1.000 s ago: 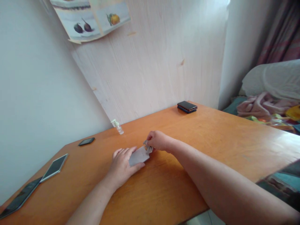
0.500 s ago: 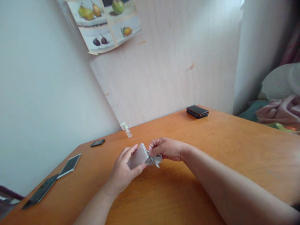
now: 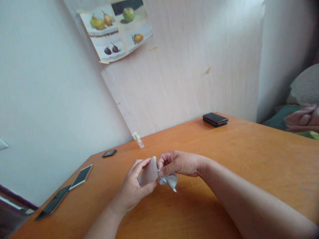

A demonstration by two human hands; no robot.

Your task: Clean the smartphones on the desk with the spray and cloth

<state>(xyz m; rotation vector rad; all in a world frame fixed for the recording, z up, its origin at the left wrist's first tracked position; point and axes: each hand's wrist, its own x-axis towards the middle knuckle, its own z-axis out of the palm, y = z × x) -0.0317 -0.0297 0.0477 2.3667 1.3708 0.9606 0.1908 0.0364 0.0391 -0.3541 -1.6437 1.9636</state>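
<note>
Pale wall (image 3: 50, 73) is filling the left side of the view; a light wood-grained board (image 3: 186, 66) is rising behind the far edge of an orange-brown table (image 3: 249, 159). Fruit-painting sheet (image 3: 122, 33) is hanging on the board, upper left, its lower edge curling. Pinkish fabric (image 3: 302, 118) is lying in folds beyond the table, far right. Both bare forearms are reaching in from the near side. Right hand (image 3: 183, 162) is pinching narrowly, thumb against fingers, on a bunched cloth. Left hand (image 3: 134, 186) is gripping a pale flat device across its width, thumb on the near edge, fingers on the far one. Dark slab (image 3: 53, 203) is lying at the table's left, its upper end meeting a white-framed device (image 3: 81, 176). Dark stack (image 3: 215, 119) of flat items is sitting near the far right corner. Pale flat device (image 3: 149, 174) is tilting between the hands, around mid-table; cannot tell whether it is touching the surface. Grey cloth (image 3: 169, 181) is hanging crumpled from the right fingertips, at the device's right end. Clear pump bottle (image 3: 139, 141) is standing near the board's foot; small black device (image 3: 109, 153) is lying to its left, by the wall.
</note>
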